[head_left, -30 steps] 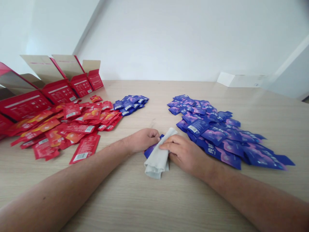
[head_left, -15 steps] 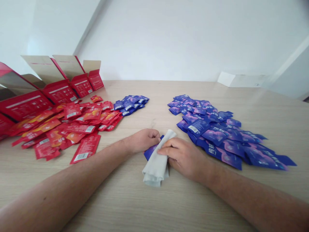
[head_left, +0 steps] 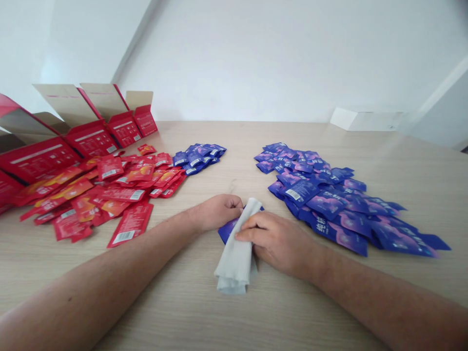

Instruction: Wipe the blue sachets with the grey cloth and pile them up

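Gripping blue sachet (head_left: 229, 230) in clenched left hand (head_left: 219, 213), apparently to steady it; right hand (head_left: 278, 245) pinching white cloth (head_left: 236, 258), lower centre of frame, between red packets (head_left: 120, 192) and blue sachet pile (head_left: 329, 204).

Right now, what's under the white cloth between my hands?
A blue sachet shows beside your left hand, running beneath the white cloth. The cloth covers the rest of the sachet, so anything else under it can't be seen.
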